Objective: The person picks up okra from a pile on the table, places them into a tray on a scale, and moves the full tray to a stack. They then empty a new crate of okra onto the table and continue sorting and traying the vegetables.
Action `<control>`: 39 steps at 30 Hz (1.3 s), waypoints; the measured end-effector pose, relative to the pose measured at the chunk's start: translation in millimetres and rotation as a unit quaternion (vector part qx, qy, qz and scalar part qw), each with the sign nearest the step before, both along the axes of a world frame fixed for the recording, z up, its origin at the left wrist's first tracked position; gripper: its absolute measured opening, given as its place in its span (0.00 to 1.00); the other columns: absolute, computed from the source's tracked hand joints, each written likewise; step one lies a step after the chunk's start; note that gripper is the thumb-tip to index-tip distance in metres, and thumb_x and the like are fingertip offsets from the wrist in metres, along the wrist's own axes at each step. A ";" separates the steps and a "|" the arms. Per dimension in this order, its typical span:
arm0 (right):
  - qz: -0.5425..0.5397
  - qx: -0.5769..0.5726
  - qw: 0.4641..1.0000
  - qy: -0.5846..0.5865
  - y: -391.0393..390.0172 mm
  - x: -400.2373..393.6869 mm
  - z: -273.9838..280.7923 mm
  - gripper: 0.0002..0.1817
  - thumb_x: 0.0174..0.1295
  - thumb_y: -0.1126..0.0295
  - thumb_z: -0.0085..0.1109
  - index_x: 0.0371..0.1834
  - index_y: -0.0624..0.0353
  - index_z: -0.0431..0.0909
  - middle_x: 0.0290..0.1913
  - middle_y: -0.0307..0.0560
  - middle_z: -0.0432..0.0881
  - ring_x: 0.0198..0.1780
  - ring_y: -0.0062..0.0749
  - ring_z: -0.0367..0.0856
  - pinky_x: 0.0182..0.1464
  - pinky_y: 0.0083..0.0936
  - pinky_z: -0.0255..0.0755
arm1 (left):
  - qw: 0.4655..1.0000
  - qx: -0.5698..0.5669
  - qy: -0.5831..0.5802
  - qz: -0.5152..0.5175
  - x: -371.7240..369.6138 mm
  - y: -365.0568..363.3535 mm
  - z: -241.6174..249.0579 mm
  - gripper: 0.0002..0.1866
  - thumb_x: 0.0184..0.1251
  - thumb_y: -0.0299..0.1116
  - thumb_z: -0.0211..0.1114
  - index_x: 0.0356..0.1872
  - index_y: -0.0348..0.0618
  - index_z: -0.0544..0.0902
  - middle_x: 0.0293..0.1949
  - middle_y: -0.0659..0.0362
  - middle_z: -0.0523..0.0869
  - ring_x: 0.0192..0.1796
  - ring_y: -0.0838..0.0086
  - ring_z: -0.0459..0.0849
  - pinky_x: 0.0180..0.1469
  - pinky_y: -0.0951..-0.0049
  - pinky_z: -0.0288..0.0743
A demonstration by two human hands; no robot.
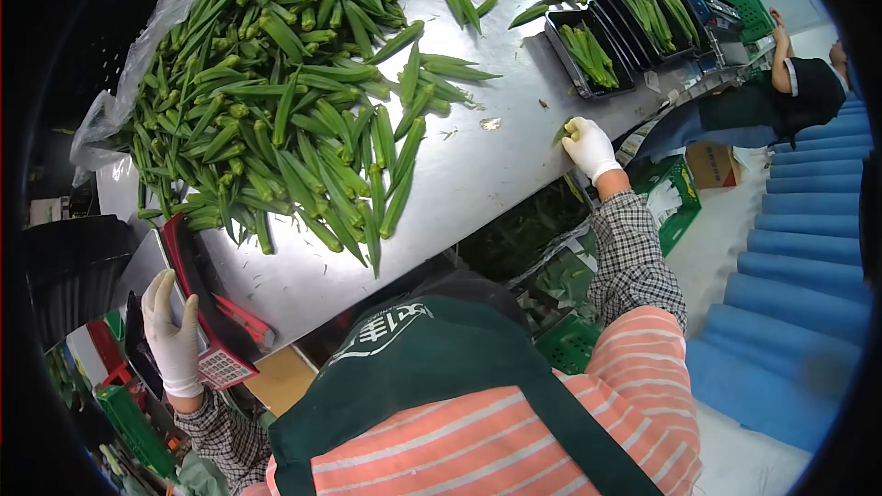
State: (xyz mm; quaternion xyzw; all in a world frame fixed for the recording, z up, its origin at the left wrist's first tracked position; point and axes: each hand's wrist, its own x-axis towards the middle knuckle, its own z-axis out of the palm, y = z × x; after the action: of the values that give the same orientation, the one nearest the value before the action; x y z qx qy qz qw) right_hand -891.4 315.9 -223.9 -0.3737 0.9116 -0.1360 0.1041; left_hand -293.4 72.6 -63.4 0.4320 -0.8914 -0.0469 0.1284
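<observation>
A large heap of green okra covers the left part of the metal table. My right hand, in a white glove, is closed at the table's right front edge, with a bit of green okra showing at its fingertips. Above it on the table stands a black tray with several okra in it. My left hand, also gloved, has its fingers stretched out and holds nothing. It is raised beside a red scale with a keypad at the table's left front edge.
More black trays with okra stand at the back right. Beyond them is another person. A green crate and a cardboard box lie on the floor at right, near blue rolls or folds. Plastic film edges the heap.
</observation>
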 end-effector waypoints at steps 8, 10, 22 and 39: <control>-0.140 -0.150 0.921 -0.332 95.3 -20.2 49.7 0.10 0.59 0.67 0.59 0.40 0.60 0.80 0.27 0.39 0.81 0.25 0.23 0.78 0.26 0.17 0.70 | 1.000 0.028 0.010 -0.006 -13.0 4.6 -17.5 0.22 0.53 0.22 0.67 0.52 0.40 0.77 0.51 0.52 0.79 0.55 0.59 0.77 0.58 0.65 0.69; -0.207 -0.144 0.894 -0.370 118.7 -12.2 36.7 0.13 0.60 0.67 0.60 0.45 0.60 0.80 0.27 0.38 0.80 0.23 0.18 0.77 0.25 0.13 0.68 | 0.999 0.029 0.006 -0.015 -19.9 5.5 -23.0 0.22 0.53 0.22 0.67 0.52 0.40 0.77 0.51 0.52 0.79 0.55 0.59 0.77 0.58 0.65 0.70; 0.029 -0.110 0.992 0.050 -50.9 2.6 -7.4 0.11 0.58 0.64 0.55 0.40 0.55 0.81 0.44 0.50 0.78 0.47 0.45 0.77 0.50 0.37 0.71 | 0.998 0.043 0.023 -0.043 -59.8 14.9 -20.3 0.20 0.51 0.23 0.67 0.49 0.39 0.78 0.49 0.51 0.80 0.52 0.57 0.78 0.55 0.65 0.71; 0.146 -0.199 0.967 0.058 15.2 43.7 37.7 0.03 0.57 0.75 0.59 0.33 0.60 0.79 0.35 0.53 0.80 0.38 0.48 0.80 0.41 0.32 0.74 | 0.993 0.065 0.083 -0.053 -89.4 28.7 -85.3 0.12 0.52 0.27 0.69 0.39 0.40 0.82 0.38 0.51 0.84 0.43 0.57 0.81 0.46 0.64 0.75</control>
State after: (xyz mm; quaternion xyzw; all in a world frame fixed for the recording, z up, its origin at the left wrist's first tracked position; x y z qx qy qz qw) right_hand -847.7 331.1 -186.3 -0.5232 0.8062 -0.2761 -0.0068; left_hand -382.8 101.4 -148.7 0.3863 -0.8944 -0.1474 0.1709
